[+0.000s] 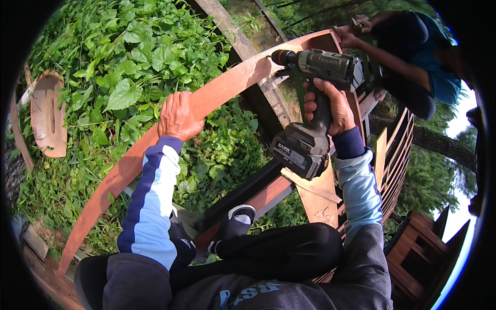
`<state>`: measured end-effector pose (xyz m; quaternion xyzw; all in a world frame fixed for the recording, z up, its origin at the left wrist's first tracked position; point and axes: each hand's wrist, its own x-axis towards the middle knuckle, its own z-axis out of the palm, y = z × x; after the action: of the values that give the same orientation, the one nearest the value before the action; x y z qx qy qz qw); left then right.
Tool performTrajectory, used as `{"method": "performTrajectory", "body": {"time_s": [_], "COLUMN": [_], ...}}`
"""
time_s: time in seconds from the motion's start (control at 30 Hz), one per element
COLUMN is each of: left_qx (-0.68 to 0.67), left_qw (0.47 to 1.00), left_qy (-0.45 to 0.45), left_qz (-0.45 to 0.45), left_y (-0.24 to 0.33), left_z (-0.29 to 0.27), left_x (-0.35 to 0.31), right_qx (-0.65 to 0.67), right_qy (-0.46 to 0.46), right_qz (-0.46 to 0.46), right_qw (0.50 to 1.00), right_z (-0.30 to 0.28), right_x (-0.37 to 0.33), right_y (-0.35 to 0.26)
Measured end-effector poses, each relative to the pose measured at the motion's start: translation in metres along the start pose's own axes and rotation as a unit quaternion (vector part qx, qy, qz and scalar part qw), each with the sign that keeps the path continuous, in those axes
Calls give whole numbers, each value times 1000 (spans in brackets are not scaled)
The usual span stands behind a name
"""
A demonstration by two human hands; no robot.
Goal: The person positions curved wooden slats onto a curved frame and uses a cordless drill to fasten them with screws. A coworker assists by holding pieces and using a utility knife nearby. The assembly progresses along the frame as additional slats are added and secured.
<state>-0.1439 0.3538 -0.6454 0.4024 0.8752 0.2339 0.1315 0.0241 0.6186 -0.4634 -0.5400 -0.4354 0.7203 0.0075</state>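
Observation:
A long reddish-brown wooden board (230, 82) curves across the view from lower left to upper right. My left hand (179, 116) is closed over its middle, fingers wrapped on the far edge. In my right hand (336, 108) is a dark cordless drill (326, 64), gripped by its handle with the battery pack hanging below. The drill's chuck points left at the board's face, where its tip meets or nearly meets the wood; I cannot tell whether it has entered. At the board's upper right end, a co-worker's hand (347, 39) holds on.
The co-worker (442, 67) crouches at upper right in a teal shirt. Narrow beams (271, 98) cross over leafy plants (129, 57). My feet rest on a beam below. Wooden slats (400, 150) and a brown wooden structure (416, 253) stand at right; a loose wood piece (49, 113) lies at left.

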Motion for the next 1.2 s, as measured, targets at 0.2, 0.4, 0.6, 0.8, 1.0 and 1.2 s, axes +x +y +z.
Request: {"method": "performTrajectory", "body": {"time_s": [0.2, 0.4, 0.6, 0.8, 1.0, 1.2], "left_qx": [-3, 2, 6, 10, 4, 4], "left_qw": [1000, 1000, 1000, 1000, 1000, 1000], "left_qy": [1, -7, -5, -1, -4, -11], "left_qz": [0, -4, -7, -2, -1, -4], "left_y": [0, 1, 0, -2, -2, -3], "left_z": [-1, -2, 1, 3, 4, 4], "left_x": [0, 0, 1, 0, -1, -1], "right_qx": [1, 0, -119, -234, -249, -279], "right_qy": [-2, 23, -3, -8, -12, -25], "right_qz": [-3, -5, -11, -11, 12, 7], "right_qw": [1000, 1000, 993, 972, 968, 960], "right_z": [2, 8, 14, 25, 20, 17], "right_x": [-2, 0, -1, 5, 10, 10], "right_y": [3, -2, -28, -55, -59, -63]}}
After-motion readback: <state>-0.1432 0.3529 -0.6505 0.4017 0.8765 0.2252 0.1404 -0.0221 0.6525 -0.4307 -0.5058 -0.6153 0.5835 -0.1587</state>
